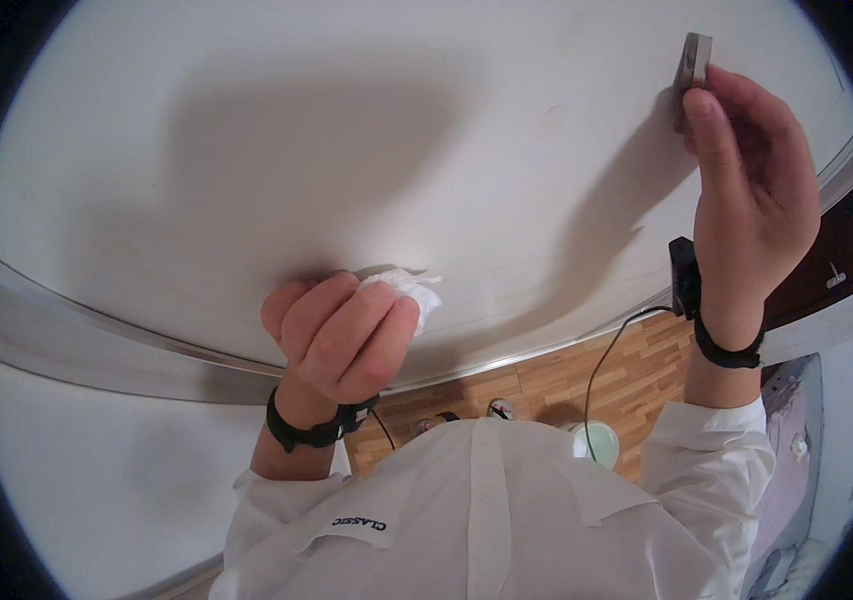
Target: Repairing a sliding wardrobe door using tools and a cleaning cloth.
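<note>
A crumpled white tissue or cloth (414, 293) is pinched in my left hand (336, 340), close against a broad white surface (506, 130). The fingers are curled around it and hide part of it. Farther out on the right, my right hand (756, 170) has its thumb and fingers closed on a small flat metal piece, grey-brown and shiny (694, 62). That piece is up against or just off the same white surface; whether it is loose or fixed there I cannot tell. Both wrists wear black straps.
A black cable (594, 370) hangs from the right wrist's strap device (684, 275). Below lies a wooden floor (546, 385) with a pale green bucket (601, 443). A trim edge (146, 335) runs along the white surface. A dark brown door (846, 250) is at the right.
</note>
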Motion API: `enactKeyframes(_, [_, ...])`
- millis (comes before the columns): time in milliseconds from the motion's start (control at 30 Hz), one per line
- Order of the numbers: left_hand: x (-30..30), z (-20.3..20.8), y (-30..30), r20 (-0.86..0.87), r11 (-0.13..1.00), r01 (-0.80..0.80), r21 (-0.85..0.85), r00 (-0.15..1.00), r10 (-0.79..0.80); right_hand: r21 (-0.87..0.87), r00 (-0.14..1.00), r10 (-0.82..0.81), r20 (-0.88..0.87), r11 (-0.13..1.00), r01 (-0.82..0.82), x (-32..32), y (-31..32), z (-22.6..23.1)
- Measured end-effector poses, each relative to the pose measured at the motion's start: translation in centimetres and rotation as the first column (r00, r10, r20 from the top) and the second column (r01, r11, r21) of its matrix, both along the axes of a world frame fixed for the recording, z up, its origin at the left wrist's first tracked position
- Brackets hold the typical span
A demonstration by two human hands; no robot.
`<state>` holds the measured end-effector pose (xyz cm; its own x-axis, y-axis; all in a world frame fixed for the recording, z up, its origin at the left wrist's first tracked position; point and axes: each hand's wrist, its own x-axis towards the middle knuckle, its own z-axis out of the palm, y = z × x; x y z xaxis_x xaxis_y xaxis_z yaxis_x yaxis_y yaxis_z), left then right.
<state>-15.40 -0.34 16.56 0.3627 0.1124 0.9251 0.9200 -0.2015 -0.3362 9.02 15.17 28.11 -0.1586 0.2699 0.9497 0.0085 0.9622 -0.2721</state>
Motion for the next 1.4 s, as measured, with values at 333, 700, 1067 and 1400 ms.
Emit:
enactKeyframes(333, [0.0, -0.1, 0.5, -0.024, 0.999, 0.019, 0.036, 1.0, -0.018, 0.286, 0.96, -0.277, 0.044, 0.924, 0.254, 0.2, 0.5, -0.4])
enactKeyframes(700, [0.1, -0.3, -0.2, -0.005, 0.995, 0.02, -0.103, 1.0, -0.021, 0.237, 0.965, -0.259, 0.044, 0.941, 0.242, 0.0, 0.9, -1.1])
enactKeyframes(1067, [0.1, -0.7, -0.5, 0.0, 0.996, -0.001, -0.092, 1.0, 0.001, 0.309, 0.934, -0.357, -0.006, 0.888, 0.341, 0.6, 1.4, -0.2])
enactKeyframes(1400, [-0.1, -1.1, -0.5, 0.015, 0.996, 0.003, -0.09, 1.0, -0.001, 0.178, 0.947, -0.319, 0.031, 0.934, 0.309, 0.0, 0.5, -0.1])
